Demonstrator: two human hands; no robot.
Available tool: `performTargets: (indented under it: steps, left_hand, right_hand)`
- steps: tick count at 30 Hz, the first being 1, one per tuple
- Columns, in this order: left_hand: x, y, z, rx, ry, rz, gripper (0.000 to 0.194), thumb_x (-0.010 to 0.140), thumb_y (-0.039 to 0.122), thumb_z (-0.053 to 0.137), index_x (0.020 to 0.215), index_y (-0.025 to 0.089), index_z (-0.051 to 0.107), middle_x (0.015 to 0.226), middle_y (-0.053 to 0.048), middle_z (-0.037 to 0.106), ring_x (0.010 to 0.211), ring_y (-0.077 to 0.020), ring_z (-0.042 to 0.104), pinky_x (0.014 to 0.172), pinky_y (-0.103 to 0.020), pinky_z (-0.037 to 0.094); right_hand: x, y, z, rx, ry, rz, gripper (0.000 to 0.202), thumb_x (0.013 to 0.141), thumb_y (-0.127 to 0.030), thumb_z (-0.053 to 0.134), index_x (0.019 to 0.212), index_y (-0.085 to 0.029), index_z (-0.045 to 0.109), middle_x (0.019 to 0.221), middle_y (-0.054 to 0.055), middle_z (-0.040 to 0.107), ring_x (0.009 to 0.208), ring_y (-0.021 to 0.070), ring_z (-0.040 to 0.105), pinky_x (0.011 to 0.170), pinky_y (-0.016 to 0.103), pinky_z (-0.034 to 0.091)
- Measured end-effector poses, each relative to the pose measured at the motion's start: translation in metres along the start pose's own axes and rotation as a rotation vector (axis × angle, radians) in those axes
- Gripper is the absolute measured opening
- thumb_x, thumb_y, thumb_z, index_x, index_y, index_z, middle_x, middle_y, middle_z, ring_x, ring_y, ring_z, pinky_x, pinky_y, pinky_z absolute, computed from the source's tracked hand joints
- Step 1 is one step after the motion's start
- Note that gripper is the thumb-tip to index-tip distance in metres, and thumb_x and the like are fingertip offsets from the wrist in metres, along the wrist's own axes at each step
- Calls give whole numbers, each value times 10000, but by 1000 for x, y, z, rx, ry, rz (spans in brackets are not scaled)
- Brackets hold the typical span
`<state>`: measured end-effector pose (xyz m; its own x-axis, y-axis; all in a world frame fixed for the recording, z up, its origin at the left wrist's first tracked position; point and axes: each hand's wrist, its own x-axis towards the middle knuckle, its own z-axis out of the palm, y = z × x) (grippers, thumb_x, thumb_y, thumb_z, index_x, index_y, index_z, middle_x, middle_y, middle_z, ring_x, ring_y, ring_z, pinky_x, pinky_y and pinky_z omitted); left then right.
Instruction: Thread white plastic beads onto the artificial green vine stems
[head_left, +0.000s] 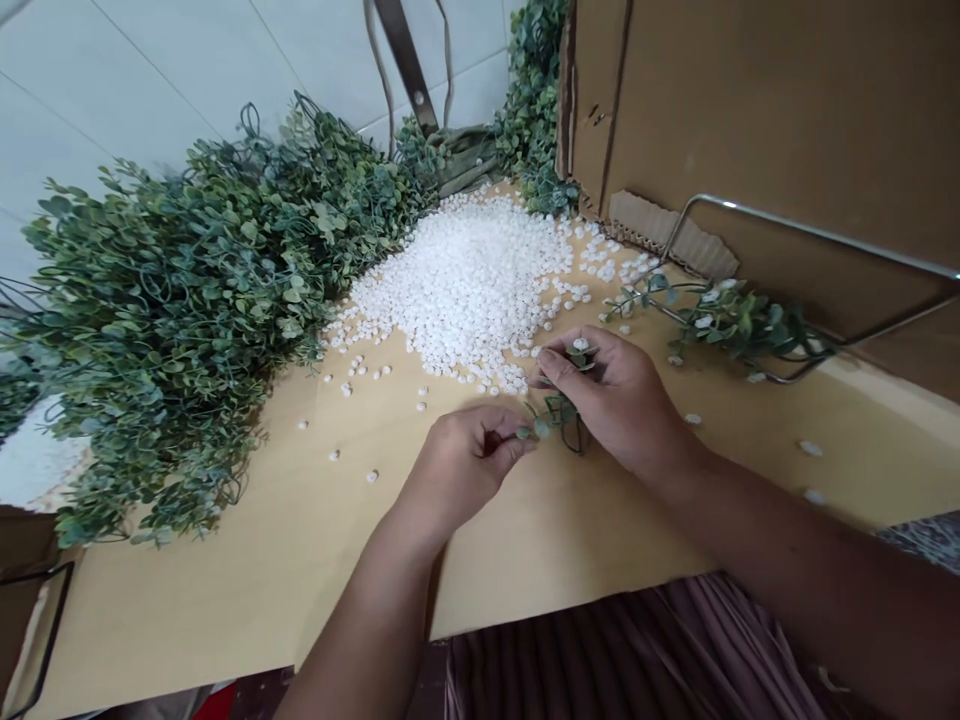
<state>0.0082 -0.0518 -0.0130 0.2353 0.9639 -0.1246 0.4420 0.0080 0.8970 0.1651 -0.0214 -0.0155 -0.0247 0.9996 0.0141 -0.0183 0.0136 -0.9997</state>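
Note:
My right hand (619, 395) is closed around a small artificial leaf sprig (561, 410), which has green leaves and dark stems hanging below the fingers. A white bead-like piece (580, 344) shows at the top of this sprig, beside my thumb. Just left of it, my left hand (472, 455) pinches a leafy tip of the same sprig between thumb and fingers. Both hands are above the tan tabletop, in front of a large heap of small white pieces (480, 280). The fingertips of my left hand are partly hidden.
A big pile of artificial greenery (195, 270) lies along the left. At right, a sprig with white pieces (742, 315) rests by a metal wire frame (817, 238) and a cardboard box (772, 110). Loose white pieces dot the tan tabletop (337, 570). White tiles stand behind.

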Motion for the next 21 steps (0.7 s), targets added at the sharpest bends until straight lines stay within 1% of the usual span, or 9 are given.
performTargets:
  steps: [2,4,5,7,10,12,14,18,21]
  left_hand:
    - [3,-1,-1,36,-34,30,103,743,211,583,698,167,664,683,-33,629,642,-138,554,593,-253,432]
    - [5,-1,-4,39,-33,59,126,757,205,569,722,166,683,702,-45,628,658,-141,558,600,-255,441]
    - [5,0,-6,29,-22,75,125,755,201,575,729,166,692,714,-51,628,670,-143,562,610,-258,447]
    - [4,0,-9,15,-5,113,113,743,190,596,750,172,707,734,-57,630,684,-146,568,626,-264,456]
    - [3,2,-9,-23,-9,173,96,723,173,619,740,176,714,731,-54,629,680,-141,568,633,-264,456]
    - [2,4,-8,-73,30,160,91,714,168,627,749,176,711,724,-45,628,673,-132,561,627,-254,449]
    - [3,6,-8,-147,104,99,86,696,175,646,760,172,702,709,-32,624,647,-117,543,609,-241,446]
    - [6,4,-9,-287,169,-2,185,622,175,709,805,183,683,613,18,583,566,-88,501,577,-222,449]
    - [10,-1,-14,-265,201,7,203,626,173,705,825,199,678,624,25,580,580,-86,515,606,-224,457]
  right_hand:
    - [1,-7,-11,113,-252,-14,352,715,-525,579,650,-180,558,630,8,585,632,135,578,622,270,479]
    - [3,-13,-23,226,-584,-9,576,715,-709,392,561,-184,571,617,25,565,702,167,594,701,325,485]
    - [4,-14,-26,263,-650,-17,628,721,-734,325,515,-188,556,599,26,550,711,170,594,726,338,481]
    - [5,-14,-27,240,-575,-26,551,757,-656,390,492,-190,518,595,13,532,691,146,578,730,317,470]
    - [1,-7,-16,11,-377,-20,233,712,-394,625,679,-180,540,702,3,560,664,115,549,646,252,453]
    - [-5,-3,-7,-150,-425,-51,184,725,-300,613,834,-166,549,797,27,588,714,129,559,641,249,450]
    - [-10,-1,0,-284,-491,-104,135,784,-247,527,883,-159,554,826,47,610,757,148,563,669,266,446]
    - [-15,-1,4,-478,-428,-150,149,819,-193,440,845,-160,584,776,49,637,714,154,554,655,274,417]
    - [-13,-1,4,-540,-377,-177,149,803,-182,447,817,-150,592,737,46,625,677,153,551,624,262,405]
